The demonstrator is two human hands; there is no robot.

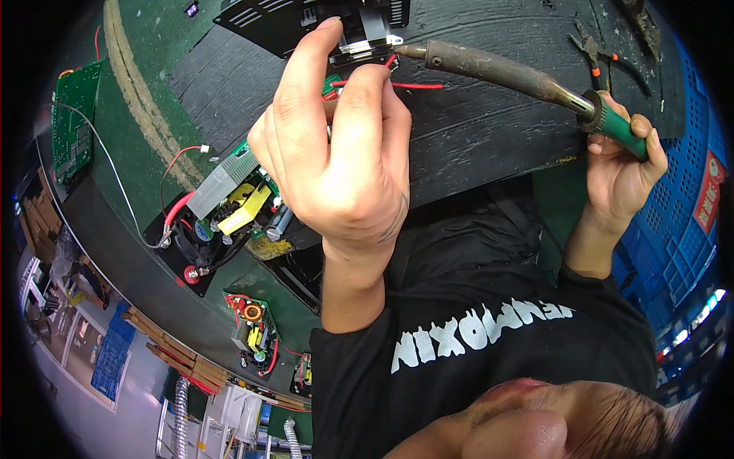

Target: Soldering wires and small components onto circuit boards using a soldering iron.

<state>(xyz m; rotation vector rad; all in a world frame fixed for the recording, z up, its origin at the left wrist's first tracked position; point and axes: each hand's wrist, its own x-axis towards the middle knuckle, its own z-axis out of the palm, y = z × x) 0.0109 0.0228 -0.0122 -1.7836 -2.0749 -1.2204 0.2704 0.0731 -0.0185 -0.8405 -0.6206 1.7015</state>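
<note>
My right hand (612, 180) grips the green handle of a soldering iron (497, 73). The iron's tip meets, or nearly meets, a shiny metal terminal (368, 49) on a black slotted housing (271, 27). My left hand (340, 145) is bent over the work. Its index finger rests against the housing, while the other fingers close around a red wire (392, 63) beside the tip. Another red wire (420, 86) sticks out to the right from under those fingers. Part of a green circuit board (332, 83) shows beneath the hand; the rest is hidden.
Left of my wrist lies a circuit board with a grey heat sink (222, 183) and a black fan (195, 243). Orange-marked cutters (592, 55) lie at the upper right. A green board (75, 118) stands far left; another populated board (254, 330) sits lower left. Blue crates (669, 203) are at the right.
</note>
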